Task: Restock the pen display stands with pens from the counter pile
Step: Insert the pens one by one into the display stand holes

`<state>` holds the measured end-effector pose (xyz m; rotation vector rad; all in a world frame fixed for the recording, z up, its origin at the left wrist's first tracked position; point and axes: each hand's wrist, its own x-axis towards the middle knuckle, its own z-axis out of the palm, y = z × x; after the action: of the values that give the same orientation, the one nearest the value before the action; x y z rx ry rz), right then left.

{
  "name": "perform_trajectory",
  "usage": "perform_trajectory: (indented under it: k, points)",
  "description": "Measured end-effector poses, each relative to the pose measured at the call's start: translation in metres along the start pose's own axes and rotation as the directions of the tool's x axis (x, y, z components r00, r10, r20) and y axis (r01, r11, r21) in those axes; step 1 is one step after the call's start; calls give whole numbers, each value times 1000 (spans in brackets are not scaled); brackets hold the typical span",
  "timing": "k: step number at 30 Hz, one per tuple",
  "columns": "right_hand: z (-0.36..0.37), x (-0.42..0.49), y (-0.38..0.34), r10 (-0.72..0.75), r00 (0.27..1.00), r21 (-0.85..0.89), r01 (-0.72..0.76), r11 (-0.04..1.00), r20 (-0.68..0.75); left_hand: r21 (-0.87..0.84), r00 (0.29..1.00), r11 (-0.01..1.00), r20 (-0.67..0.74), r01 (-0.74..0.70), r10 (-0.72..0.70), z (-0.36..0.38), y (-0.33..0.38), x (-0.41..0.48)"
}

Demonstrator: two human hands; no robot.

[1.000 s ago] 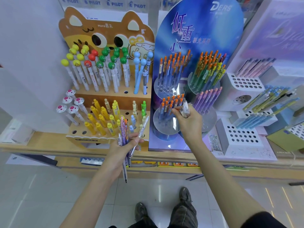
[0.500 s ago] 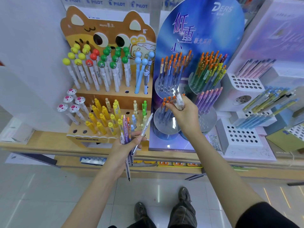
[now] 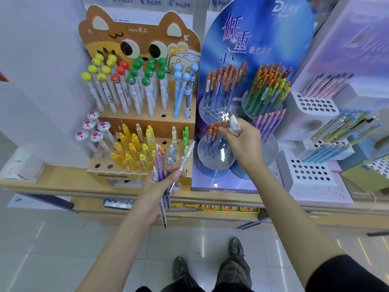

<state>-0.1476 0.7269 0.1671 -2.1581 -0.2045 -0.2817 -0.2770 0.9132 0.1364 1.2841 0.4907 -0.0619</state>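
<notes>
Fingers (image 3: pixel 226 130) of the right hand (image 3: pixel 245 146) pinch one clear pen (image 3: pixel 234 125); left hand (image 3: pixel 160 184) is curled round a bundle of pens (image 3: pixel 161 163), tips hanging below the palm.

Change over the last second: right hand has lifted slightly, from in front of the lower-left tray (image 3: pixel 212 159) of the blue stand (image 3: pixel 263 34) toward the upper-left tray (image 3: pixel 210 111); the pen has gone up with it and isn't in any hole yet; left hand and bundle have barely moved. My read: this pen goes into the upper-left tray, whose front rows show open holes; insertion not started, so restock is mid-way and the bundle is still to place.

Pen location: in the air between those two trays, touching neither as far as I can tell. No counter pile in view; the stock I can see is in the hands.

Counts:
- pens in right hand: one
- bundle: about five; overlap blocks an exact count
- round trays on blue stand: four, all part-filled
- cat stand (image 3: pixel 139 39): two tiers; five mushroom-topped pens (image 3: pixel 92 131) at its left; four blue ball-topped pens (image 3: pixel 183 81); several open holes
- white hole blocks (image 3: pixel 313 102) to the right: at least three
</notes>
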Motion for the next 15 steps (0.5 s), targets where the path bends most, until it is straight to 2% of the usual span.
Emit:
perform_trajectory:
  k: [10,15]
  points:
    - [4,-5,3,-25,999,-34,26,999,42,-13,1000,1000,14,8,-7,0,2,5]
    - [10,-7,-2,23,1000,99,-24,995,13,8,1000,1000,12,2,-2,1,1,7]
